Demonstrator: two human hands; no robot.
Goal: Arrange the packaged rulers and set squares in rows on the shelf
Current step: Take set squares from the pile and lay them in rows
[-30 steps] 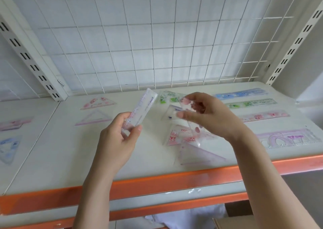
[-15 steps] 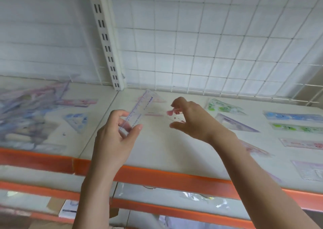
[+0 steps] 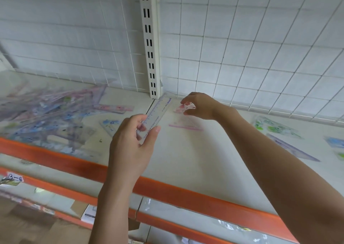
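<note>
Left hand grips a clear packaged ruler by its near end, held above the shelf. Farther back, right hand pinches a pink set square just over the board, behind a purple-edged set square. Placement step under way; next, lower it flat, aligned in its row.

Two hands show, the left hand and the right hand. One clear ruler is held. One loose heap of packets lies far left, its items too blurred to count.
</note>
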